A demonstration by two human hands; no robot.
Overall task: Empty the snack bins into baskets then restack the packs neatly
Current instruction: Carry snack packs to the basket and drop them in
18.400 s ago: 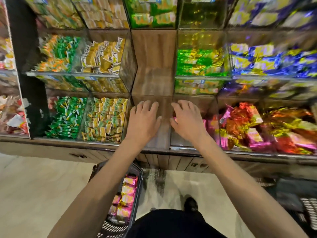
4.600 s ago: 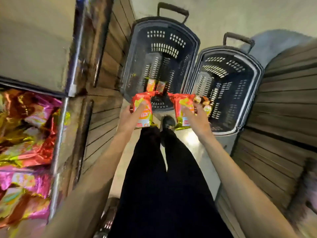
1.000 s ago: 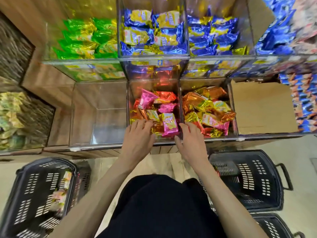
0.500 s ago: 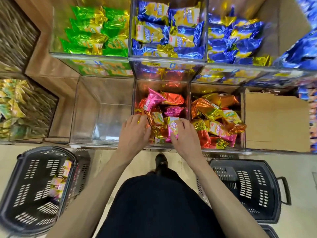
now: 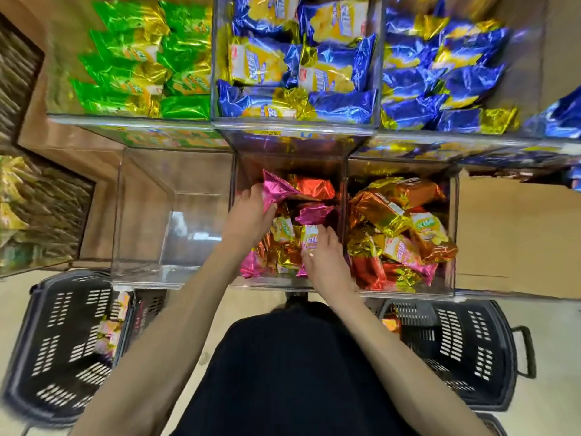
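Observation:
A clear middle bin (image 5: 267, 282) holds pink, red and gold foil snack packs. My left hand (image 5: 246, 217) is deep inside it, and its fingers and thumb close on a pink pack (image 5: 278, 190) at the back. My right hand (image 5: 325, 259) is at the front of the same bin, with its fingers curled on a pink and yellow pack (image 5: 309, 239). On the floor stand a black basket at the left (image 5: 59, 350) with a few packs (image 5: 107, 332) and a black basket at the right (image 5: 459, 354) with one orange pack (image 5: 391, 324).
An empty clear bin (image 5: 176, 215) stands left of the middle one. Right of it, another bin holds orange and gold packs (image 5: 399, 228), and beyond lies a cardboard sheet (image 5: 515, 237). The shelf above carries green packs (image 5: 141, 58) and blue packs (image 5: 298, 58).
Both hands have gone from the bin's front edge into the packs. The left hand has reached back to the pink pack and the right has closed on a front pack. The camera moved closer.

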